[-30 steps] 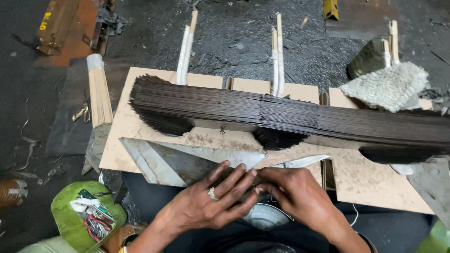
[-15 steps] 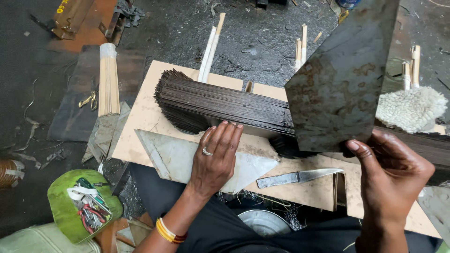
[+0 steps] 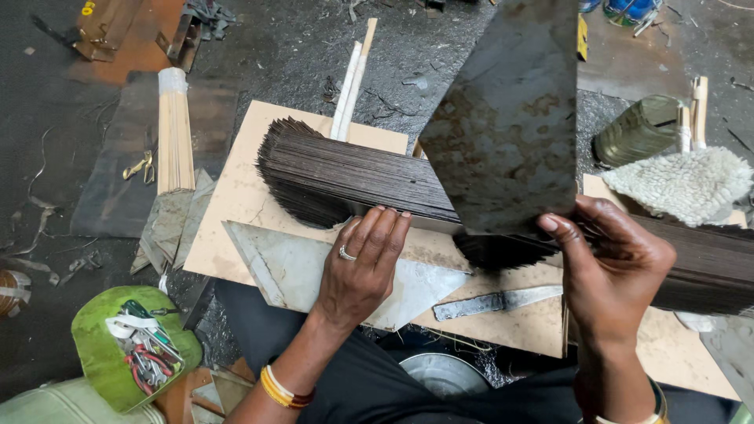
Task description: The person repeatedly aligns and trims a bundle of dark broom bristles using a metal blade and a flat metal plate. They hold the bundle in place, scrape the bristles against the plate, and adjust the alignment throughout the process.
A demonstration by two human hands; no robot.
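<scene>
Rusty grey metal sheet (image 3: 506,110), one, is raised on edge over the work, pinched at its lower edge by the right hand (image 3: 609,271), fingers clenched on it. Head view only. Left hand (image 3: 365,263) lies flat, fingers released, on one triangular metal plate (image 3: 314,271), fingertips touching the long dark stick bundle (image 3: 353,177).

Progress, judged: sticks are spread along the board (image 3: 236,208) and the sheet is not yet on them.

Also: one knife blade (image 3: 495,301), one pale stick bundle (image 3: 174,129).

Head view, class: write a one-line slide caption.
Right hand lifts a rusty metal sheet over a row of dark thin sticks; left hand presses on them.
</scene>
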